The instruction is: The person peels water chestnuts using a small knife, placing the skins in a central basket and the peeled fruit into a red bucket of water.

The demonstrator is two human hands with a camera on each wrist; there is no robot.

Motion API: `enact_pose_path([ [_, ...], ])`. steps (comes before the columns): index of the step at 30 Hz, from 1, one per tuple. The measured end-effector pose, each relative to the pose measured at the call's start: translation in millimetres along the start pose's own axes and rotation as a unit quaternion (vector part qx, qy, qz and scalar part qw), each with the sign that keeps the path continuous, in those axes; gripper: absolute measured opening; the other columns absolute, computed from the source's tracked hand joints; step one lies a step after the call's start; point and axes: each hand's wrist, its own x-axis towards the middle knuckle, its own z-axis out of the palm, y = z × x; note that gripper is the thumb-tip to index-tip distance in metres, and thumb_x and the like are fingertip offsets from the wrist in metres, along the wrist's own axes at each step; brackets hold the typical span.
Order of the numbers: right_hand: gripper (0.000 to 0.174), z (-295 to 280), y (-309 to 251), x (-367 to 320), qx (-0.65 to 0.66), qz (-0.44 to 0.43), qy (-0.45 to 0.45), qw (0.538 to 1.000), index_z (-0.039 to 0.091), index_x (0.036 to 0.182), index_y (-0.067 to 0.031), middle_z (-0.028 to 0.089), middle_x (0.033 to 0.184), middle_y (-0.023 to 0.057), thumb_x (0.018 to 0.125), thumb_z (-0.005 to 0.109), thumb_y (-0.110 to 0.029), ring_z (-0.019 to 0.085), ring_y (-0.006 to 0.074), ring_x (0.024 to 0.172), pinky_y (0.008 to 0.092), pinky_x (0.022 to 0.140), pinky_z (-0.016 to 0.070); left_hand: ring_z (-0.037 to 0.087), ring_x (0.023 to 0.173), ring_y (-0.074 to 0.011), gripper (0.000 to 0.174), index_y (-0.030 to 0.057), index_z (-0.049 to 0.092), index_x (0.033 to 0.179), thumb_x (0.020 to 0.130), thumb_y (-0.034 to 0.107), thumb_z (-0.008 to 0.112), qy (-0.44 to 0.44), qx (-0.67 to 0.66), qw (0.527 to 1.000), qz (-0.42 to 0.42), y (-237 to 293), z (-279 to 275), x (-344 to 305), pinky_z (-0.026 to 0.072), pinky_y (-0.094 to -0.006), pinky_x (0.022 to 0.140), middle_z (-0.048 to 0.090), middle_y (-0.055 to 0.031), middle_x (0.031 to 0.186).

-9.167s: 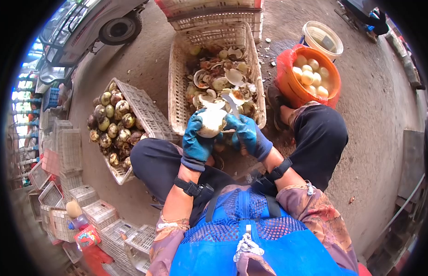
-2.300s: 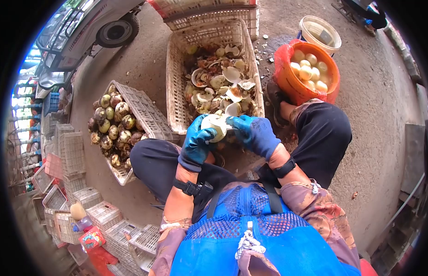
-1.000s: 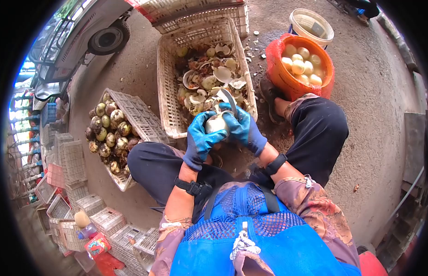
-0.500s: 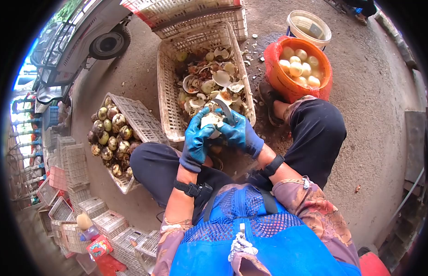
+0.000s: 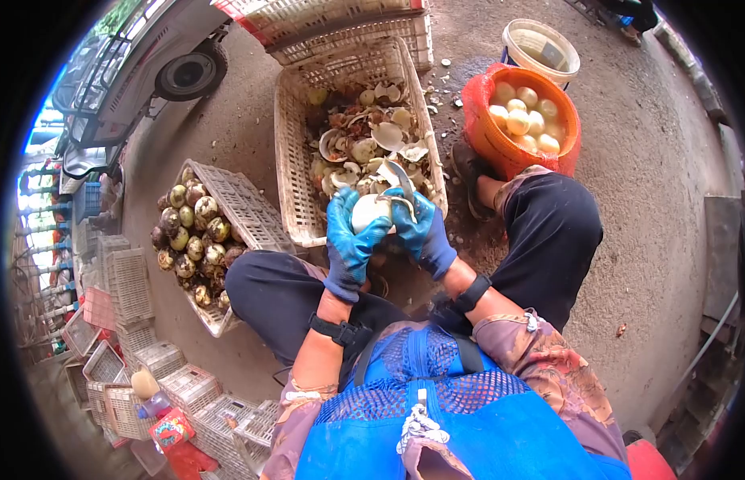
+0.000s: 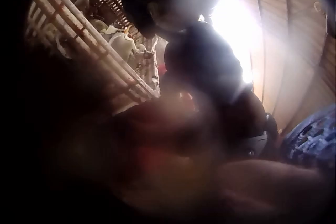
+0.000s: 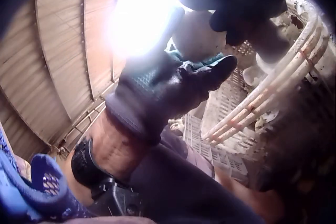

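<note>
In the head view, my gloved left hand [image 5: 348,240] grips a round white peeled vegetable [image 5: 371,213] from its left side. My gloved right hand [image 5: 424,234] holds a knife [image 5: 403,182], its blade pointing up and away beside the vegetable. A thin pale strip of peel [image 5: 398,200] curves between vegetable and knife. Both hands are over the near end of a crate of peelings [image 5: 304,228]. From the right wrist, the left glove [image 7: 163,82] shows under the pale vegetable [image 7: 197,36]. In the left wrist view, the right hand [image 6: 202,61] is dark and blurred.
Left stands a tilted crate [image 5: 248,208] of unpeeled brown-green vegetables [image 5: 195,232]. An orange tub [image 5: 568,144] at right holds white peeled ones in liquid, with a white bucket [image 5: 512,36] behind. Stacked crates [image 5: 348,40] stand beyond the peelings. A vehicle wheel [image 5: 190,78] is far left.
Over the last seconds the hands keep the vegetable between them while the knife shifts around it. Since half a second ago, the vegetable has turned, showing a smooth white side, and a peel strip shows.
</note>
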Motion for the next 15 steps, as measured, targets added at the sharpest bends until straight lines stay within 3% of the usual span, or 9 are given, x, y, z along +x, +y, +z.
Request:
enact_pose_path([
  [1, 0.028, 1.1, 1.4, -0.8, -0.028, -0.018, 0.032, 0.999, 0.065, 0.112, -0.0021, 0.071, 0.096, 0.0155, 0.092, 0.058, -0.021, 0.067, 0.0162, 0.090, 0.0321, 0.075, 0.0525, 0.058, 0.107, -0.0176, 0.062, 0.0000, 0.049, 0.130, 0.078, 0.016, 0.079, -0.001, -0.026, 0.998, -0.053, 4.6, 2.3, -1.7, 0.0498, -0.0289, 0.092, 0.059, -0.0090, 0.118],
  [2, 0.029, 0.7, 2.8, -1.7, -0.071, -0.039, 0.042, 0.996, 0.065, 0.114, -0.0030, 0.069, 0.097, 0.0209, 0.090, 0.059, -0.019, 0.071, 0.0254, 0.091, 0.0349, 0.075, 0.0530, 0.059, 0.105, -0.0155, 0.054, 0.0010, 0.051, 0.129, 0.082, 0.012, 0.075, -0.002, -0.052, 0.993, -0.107, 11.0, 3.5, -6.5, 0.0500, -0.0274, 0.091, 0.060, -0.0068, 0.117],
  [3, 0.030, 1.3, -2.1, -3.0, -0.101, -0.068, 0.031, 0.992, 0.064, 0.115, -0.0033, 0.069, 0.097, 0.0214, 0.089, 0.059, -0.019, 0.070, 0.0276, 0.091, 0.0357, 0.076, 0.0531, 0.060, 0.103, -0.0135, 0.048, 0.0020, 0.052, 0.128, 0.085, 0.007, 0.071, -0.003, -0.078, 0.984, -0.161, 17.0, 6.3, -9.8, 0.0503, -0.0259, 0.090, 0.061, -0.0045, 0.115],
  [4, 0.031, 1.5, -6.6, -5.3, -0.131, -0.096, 0.020, 0.987, 0.064, 0.116, -0.0036, 0.069, 0.097, 0.0218, 0.089, 0.060, -0.019, 0.070, 0.0298, 0.092, 0.0364, 0.076, 0.0532, 0.061, 0.102, -0.0124, 0.034, 0.0016, 0.057, 0.122, 0.089, 0.006, 0.066, 0.013, -0.015, 0.997, -0.072, -0.9, 6.6, -10.2, 0.0505, -0.0258, 0.089, 0.063, -0.0038, 0.112],
  [5, 0.033, 1.8, -11.4, -7.2, -0.160, -0.124, 0.009, 0.979, 0.064, 0.117, -0.0038, 0.068, 0.098, 0.0223, 0.088, 0.060, -0.019, 0.070, 0.0320, 0.093, 0.0372, 0.076, 0.0533, 0.062, 0.097, -0.0122, 0.036, 0.0017, 0.057, 0.122, 0.088, 0.007, 0.068, 0.000, -0.045, 0.995, -0.092, -4.7, 2.6, -9.5, 0.0515, -0.0250, 0.086, 0.064, -0.0039, 0.110],
  [6, 0.034, 1.9, -14.6, -8.0, -0.138, -0.097, -0.002, 0.986, 0.063, 0.119, -0.0050, 0.068, 0.100, 0.0225, 0.087, 0.060, -0.017, 0.069, 0.0334, 0.095, 0.0378, 0.078, 0.0531, 0.063, 0.093, -0.0120, 0.038, 0.0019, 0.057, 0.121, 0.086, 0.008, 0.070, -0.013, -0.074, 0.991, -0.112, -0.1, -0.9, -7.7, 0.0525, -0.0242, 0.082, 0.064, -0.0041, 0.109],
  [7, 0.034, 1.7, -13.0, -7.8, -0.110, -0.066, -0.010, 0.992, 0.062, 0.120, -0.0035, 0.068, 0.101, 0.0180, 0.088, 0.059, -0.017, 0.067, 0.0277, 0.094, 0.0353, 0.079, 0.0526, 0.064, 0.088, -0.0118, 0.040, 0.0020, 0.058, 0.120, 0.084, 0.009, 0.072, -0.026, -0.104, 0.986, -0.131, 4.9, -3.3, -6.6, 0.0534, -0.0235, 0.079, 0.065, -0.0043, 0.107],
  [10, 0.034, -2.7, -8.3, -0.5, -0.025, 0.020, -0.029, 0.999, 0.061, 0.122, 0.0011, 0.068, 0.104, 0.0044, 0.093, 0.058, -0.016, 0.060, 0.0104, 0.094, 0.0278, 0.084, 0.0509, 0.063, 0.093, -0.0135, 0.039, 0.0004, 0.059, 0.117, 0.082, 0.009, 0.072, -0.027, -0.111, 0.980, -0.160, 4.0, -7.7, -5.0, 0.0522, -0.0264, 0.083, 0.065, -0.0046, 0.105],
  [15, 0.025, -2.2, -15.9, -2.0, -0.004, 0.023, -0.022, 0.999, 0.065, 0.112, -0.0008, 0.068, 0.094, 0.0026, 0.090, 0.058, -0.010, 0.060, 0.0088, 0.086, 0.0264, 0.076, 0.0512, 0.062, 0.095, -0.0146, 0.042, -0.0013, 0.059, 0.118, 0.080, 0.011, 0.070, -0.031, -0.134, 0.981, -0.140, 1.8, -6.0, -3.4, 0.0518, -0.0274, 0.084, 0.065, -0.0061, 0.106],
])
